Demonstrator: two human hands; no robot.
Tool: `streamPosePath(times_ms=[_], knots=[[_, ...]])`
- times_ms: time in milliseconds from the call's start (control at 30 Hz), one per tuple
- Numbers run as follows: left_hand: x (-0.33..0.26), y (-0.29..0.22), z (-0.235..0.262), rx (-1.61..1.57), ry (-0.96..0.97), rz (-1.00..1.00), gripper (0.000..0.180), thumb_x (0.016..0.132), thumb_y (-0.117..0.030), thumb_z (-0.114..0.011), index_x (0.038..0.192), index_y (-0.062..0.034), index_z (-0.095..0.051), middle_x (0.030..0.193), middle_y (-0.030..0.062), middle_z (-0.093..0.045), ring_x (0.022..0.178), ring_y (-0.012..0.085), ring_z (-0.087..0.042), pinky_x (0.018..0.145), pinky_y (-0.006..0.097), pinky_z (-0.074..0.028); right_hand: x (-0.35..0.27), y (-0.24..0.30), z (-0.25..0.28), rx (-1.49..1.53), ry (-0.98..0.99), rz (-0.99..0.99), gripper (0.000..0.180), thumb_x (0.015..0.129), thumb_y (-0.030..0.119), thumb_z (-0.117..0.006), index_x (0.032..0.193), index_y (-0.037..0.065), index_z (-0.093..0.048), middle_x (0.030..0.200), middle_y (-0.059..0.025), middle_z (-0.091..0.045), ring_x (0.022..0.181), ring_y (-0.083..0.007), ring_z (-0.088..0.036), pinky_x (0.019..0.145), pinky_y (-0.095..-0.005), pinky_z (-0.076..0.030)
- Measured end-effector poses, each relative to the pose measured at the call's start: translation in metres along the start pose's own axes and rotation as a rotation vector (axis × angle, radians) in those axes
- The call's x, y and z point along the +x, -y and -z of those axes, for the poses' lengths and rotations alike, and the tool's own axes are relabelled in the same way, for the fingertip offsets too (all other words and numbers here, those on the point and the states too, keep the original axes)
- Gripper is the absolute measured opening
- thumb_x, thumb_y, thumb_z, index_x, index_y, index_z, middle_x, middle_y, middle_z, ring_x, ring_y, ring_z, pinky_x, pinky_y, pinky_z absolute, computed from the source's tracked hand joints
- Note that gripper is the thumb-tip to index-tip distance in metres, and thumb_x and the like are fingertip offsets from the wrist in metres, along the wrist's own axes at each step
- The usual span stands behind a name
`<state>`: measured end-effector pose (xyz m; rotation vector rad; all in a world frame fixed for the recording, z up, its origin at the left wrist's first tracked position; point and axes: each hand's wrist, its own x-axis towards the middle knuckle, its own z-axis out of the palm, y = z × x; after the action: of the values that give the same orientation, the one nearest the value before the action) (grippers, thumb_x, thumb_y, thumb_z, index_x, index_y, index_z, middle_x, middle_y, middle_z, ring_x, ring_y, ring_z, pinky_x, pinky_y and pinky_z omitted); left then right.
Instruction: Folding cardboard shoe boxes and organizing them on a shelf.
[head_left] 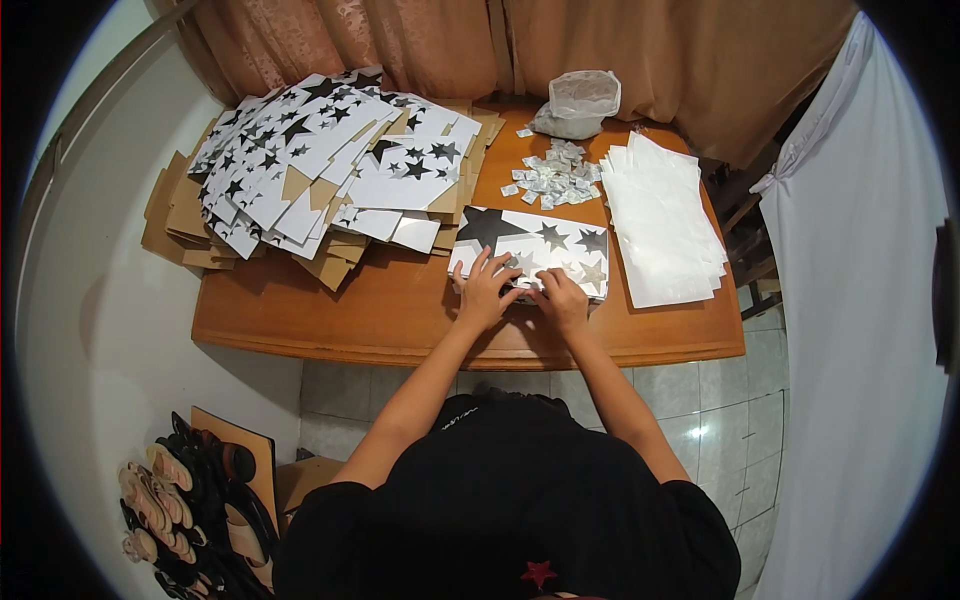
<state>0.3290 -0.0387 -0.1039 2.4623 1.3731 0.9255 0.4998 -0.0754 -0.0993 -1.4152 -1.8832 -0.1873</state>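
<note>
A white box [520,225] printed with black and grey stars lies at the table's front, right of the large pile. My left hand [485,292] rests on its near left part, fingers spread over the lid. At the near edge, my right hand [560,300] has its fingers bent and pressed against the box's front side. The fingertips of both hands nearly meet there, and what lies under them is partly hidden. Just beyond the box is a heap of small clear-and-white packets [555,178].
Flattened star-printed cardboard boxes [330,160] are piled at the left of the wooden table [400,330]. White paper sheets [660,220] lie at the right. An open plastic bag [583,100] stands at the back. Shoes [165,490] sit on the floor, lower left.
</note>
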Motion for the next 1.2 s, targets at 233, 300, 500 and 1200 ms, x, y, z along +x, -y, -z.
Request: streamPosePath(times_ms=[233,300,500,1200], knots=[[0.009,-0.007,-0.007,0.054,-0.015,-0.027,0.033,0.078,-0.035,-0.064,0.109,-0.0254,-0.062,0.127,-0.0021,-0.05,0.125,0.0269,-0.036,0.096,0.061,-0.013,0.002,-0.006,-0.003,0.076,-0.005,-0.065,0.032,0.069,0.02,-0.072,0.096,0.011,-0.057,0.086,-0.006,-0.056,0.067,-0.0256,-0.059,0.057,-0.033,-0.048],[0.012,-0.004,-0.011,0.052,0.0,-0.048,0.034,0.078,-0.034,-0.064,0.111,-0.0254,-0.061,0.127,-0.0022,-0.05,0.125,0.0256,-0.037,0.096,0.061,-0.014,0.001,-0.005,-0.007,0.019,-0.003,-0.052,0.032,0.069,0.021,-0.072,0.096,0.01,-0.057,0.086,-0.0065,-0.056,0.067,-0.0258,-0.059,0.057,-0.0328,-0.048],[0.01,0.009,-0.01,-0.003,0.006,-0.091,0.031,0.078,-0.031,-0.064,0.109,-0.0252,-0.062,0.126,-0.0025,-0.052,0.125,0.0224,-0.038,0.095,0.06,-0.015,0.021,-0.018,0.008,0.163,0.074,-0.118,0.035,0.071,0.026,-0.07,0.098,0.008,-0.057,0.094,-0.011,-0.056,0.082,-0.0296,-0.058,0.07,-0.0395,-0.046],[-0.111,-0.108,-0.024,-0.554,0.056,1.071,0.086,0.079,-0.046,-0.061,0.142,-0.0078,-0.016,0.14,0.0174,-0.03,0.13,0.0338,-0.025,0.102,0.053,-0.019,-0.053,-0.06,0.069,0.459,0.602,-0.581,0.045,0.072,0.033,-0.069,0.092,-0.005,-0.054,0.082,-0.0165,-0.059,0.081,-0.0236,-0.058,0.074,-0.0329,-0.043]])
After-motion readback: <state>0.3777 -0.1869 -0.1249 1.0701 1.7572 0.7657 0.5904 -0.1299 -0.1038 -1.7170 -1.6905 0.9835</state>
